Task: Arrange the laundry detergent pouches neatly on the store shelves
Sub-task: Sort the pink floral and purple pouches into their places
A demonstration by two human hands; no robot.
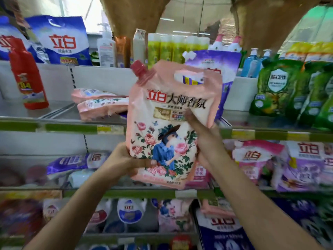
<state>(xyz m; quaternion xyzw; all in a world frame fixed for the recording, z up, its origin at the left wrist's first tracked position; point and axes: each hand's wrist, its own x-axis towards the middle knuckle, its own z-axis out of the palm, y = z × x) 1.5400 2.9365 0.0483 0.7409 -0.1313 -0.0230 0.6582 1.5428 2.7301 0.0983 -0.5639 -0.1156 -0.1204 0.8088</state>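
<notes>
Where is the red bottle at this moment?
In the head view the red bottle stands tilted at the far left of the upper shelf, left of two pink pouches lying flat.

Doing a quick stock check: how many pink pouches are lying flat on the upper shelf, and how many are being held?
Pink pouches lying flat on the upper shelf: 2
Pink pouch held upright by left hand and right hand: 1
Total: 3
</notes>
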